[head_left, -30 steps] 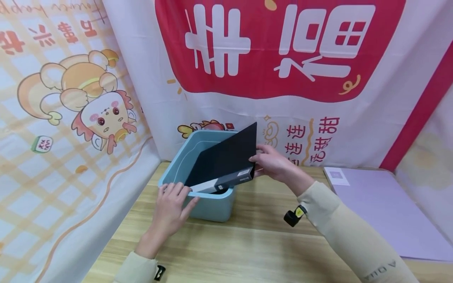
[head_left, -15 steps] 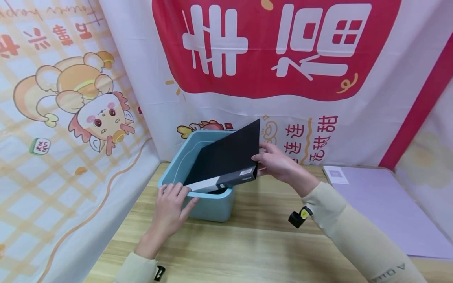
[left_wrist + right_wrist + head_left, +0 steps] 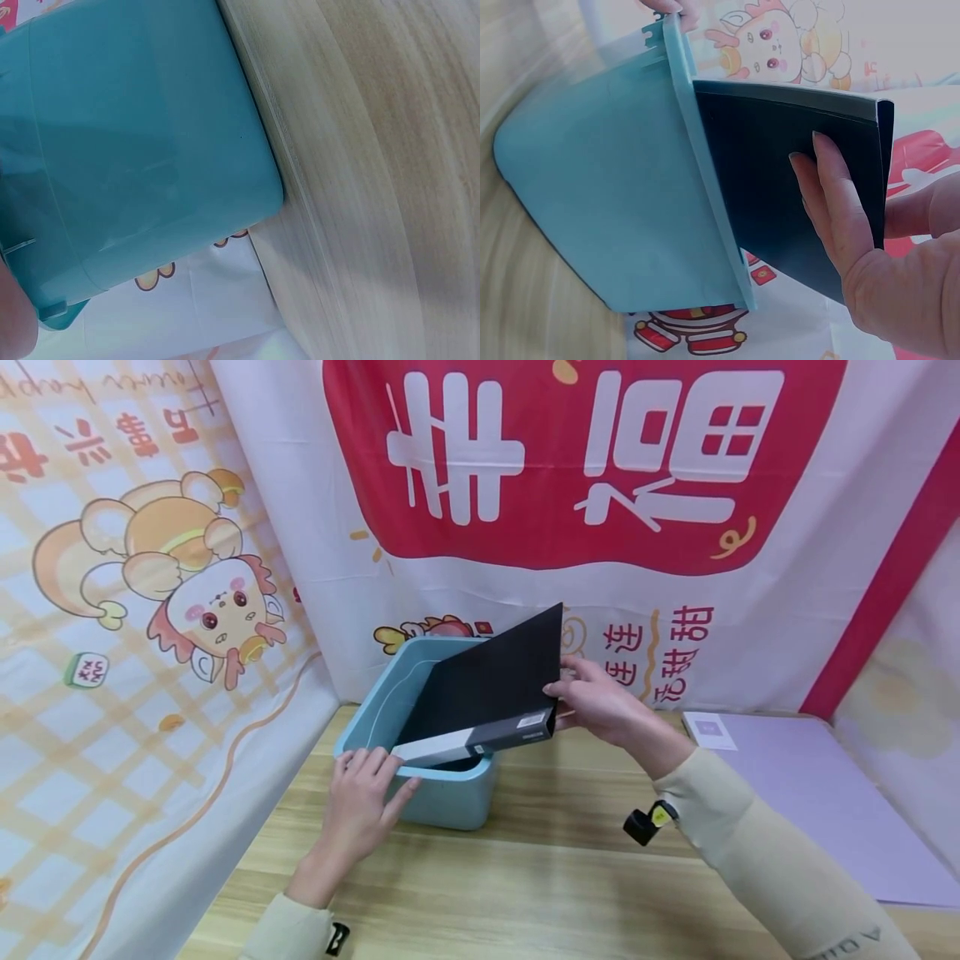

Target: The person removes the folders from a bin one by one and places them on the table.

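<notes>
A black folder (image 3: 487,685) with a grey and white spine leans out of a light blue plastic bin (image 3: 450,802), its lower part inside. My right hand (image 3: 600,702) pinches the folder's raised right end, thumb on one side and fingers on the other. In the right wrist view, straight fingers lie along the folder cover (image 3: 772,157). My left hand (image 3: 363,797) grips the bin's near left rim, fingers over the edge and thumb outside. The left wrist view shows mostly the bin's outer wall (image 3: 150,150). What lies deeper inside the bin is hidden.
The bin stands on a wooden table (image 3: 480,893) near the back edge. A lilac board (image 3: 817,810) with a white label lies at the right. Printed cloth (image 3: 300,527) hangs behind and to the left.
My right hand has drawn the folder slightly right and up, so more of it shows outside the bin. The left hand and the bin have stayed in place.
</notes>
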`<state>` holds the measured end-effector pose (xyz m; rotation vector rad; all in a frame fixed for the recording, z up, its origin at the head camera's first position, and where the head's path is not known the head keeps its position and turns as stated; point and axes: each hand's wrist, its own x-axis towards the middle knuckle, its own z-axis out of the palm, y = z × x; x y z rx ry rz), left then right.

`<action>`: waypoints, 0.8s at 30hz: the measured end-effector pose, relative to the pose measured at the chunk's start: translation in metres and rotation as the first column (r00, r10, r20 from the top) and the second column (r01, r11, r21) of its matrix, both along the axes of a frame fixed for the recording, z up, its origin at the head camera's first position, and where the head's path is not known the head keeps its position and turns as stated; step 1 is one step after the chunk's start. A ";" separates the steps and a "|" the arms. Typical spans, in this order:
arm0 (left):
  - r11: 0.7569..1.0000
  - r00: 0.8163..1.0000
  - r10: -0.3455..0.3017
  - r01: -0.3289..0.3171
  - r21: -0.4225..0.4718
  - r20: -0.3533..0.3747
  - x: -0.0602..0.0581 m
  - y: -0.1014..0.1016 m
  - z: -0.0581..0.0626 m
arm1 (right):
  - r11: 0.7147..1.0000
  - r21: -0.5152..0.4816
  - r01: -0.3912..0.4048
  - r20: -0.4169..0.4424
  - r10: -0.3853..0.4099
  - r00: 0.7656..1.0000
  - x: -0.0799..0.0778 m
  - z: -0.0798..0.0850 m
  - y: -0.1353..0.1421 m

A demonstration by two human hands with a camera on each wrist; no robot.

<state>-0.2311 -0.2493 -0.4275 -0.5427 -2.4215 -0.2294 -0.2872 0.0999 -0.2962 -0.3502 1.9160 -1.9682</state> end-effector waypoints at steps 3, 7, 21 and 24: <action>1.000 1.000 -0.002 0.002 -0.005 -0.002 0.001 0.000 0.001 | 1.000 0.005 0.009 -0.015 -0.009 1.000 0.002 0.003 0.003; 1.000 1.000 -0.002 0.002 -0.005 -0.004 0.002 0.000 0.001 | 0.999 0.013 0.030 -0.032 -0.030 0.999 0.005 0.005 0.008; 1.000 1.000 -0.018 0.018 0.007 -0.010 0.003 0.000 0.002 | 0.998 0.030 0.057 -0.049 -0.055 0.997 0.011 0.006 0.025; 1.000 1.000 -0.023 0.023 0.011 -0.009 0.003 0.000 0.002 | 0.998 0.030 0.060 -0.054 -0.058 0.997 0.014 0.006 0.029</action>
